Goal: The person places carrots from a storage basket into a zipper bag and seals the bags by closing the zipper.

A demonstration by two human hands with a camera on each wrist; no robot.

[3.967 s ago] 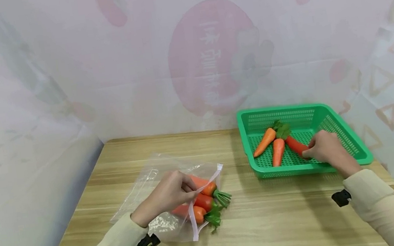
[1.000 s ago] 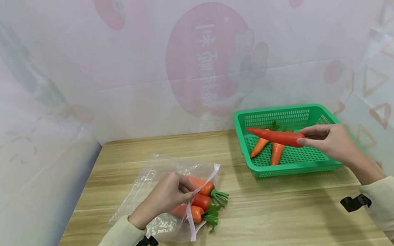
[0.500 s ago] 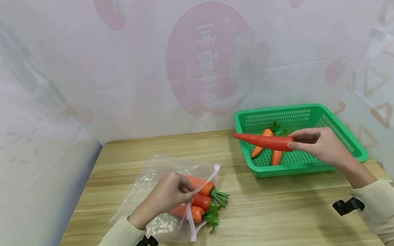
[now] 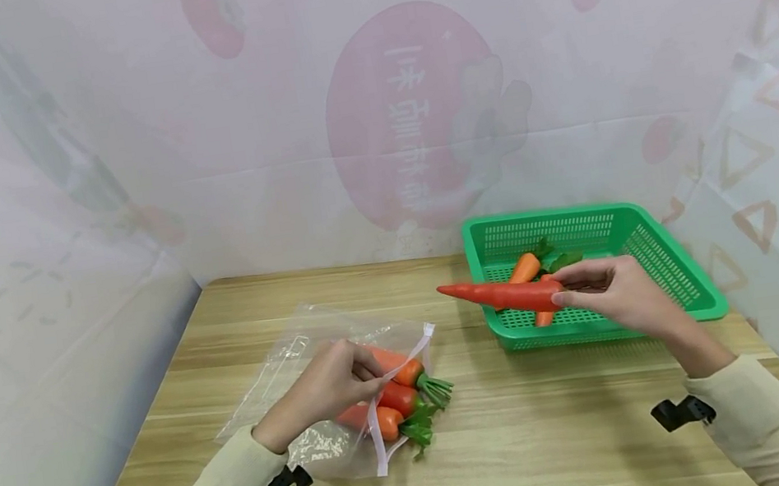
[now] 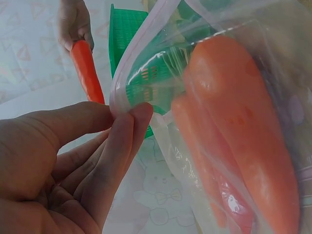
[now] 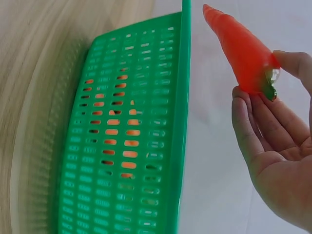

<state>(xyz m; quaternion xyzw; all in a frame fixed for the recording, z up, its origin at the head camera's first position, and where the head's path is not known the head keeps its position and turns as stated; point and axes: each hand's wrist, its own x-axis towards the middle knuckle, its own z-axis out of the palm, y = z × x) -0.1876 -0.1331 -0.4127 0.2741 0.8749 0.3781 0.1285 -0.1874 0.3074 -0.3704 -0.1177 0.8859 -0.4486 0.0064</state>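
Observation:
My left hand (image 4: 327,384) pinches the zip edge of a clear zip bag (image 4: 324,445) between thumb and fingers, holding its mouth raised. Partly inside the bag lie orange carrots (image 4: 389,423) with green tops poking out, and a red pepper (image 4: 398,398) between them. In my right hand (image 4: 613,293) a long red chili pepper (image 4: 501,295) is gripped at its thick stem end, its pointed tip turned left. It hangs above the near left part of the green basket (image 4: 677,269). A short green stem (image 6: 269,87) shows in the right wrist view.
Two more carrots (image 4: 525,267) with green leaves (image 4: 562,261) lie in the basket, partly hidden by the chili pepper. The basket stands at the table's back right. A printed cloth (image 4: 302,205) hangs behind the wooden table (image 4: 507,442).
My right hand has picked the red chili pepper from the basket, lifted it and carried it left, past the basket's left rim at the tip. The left hand stays on the bag.

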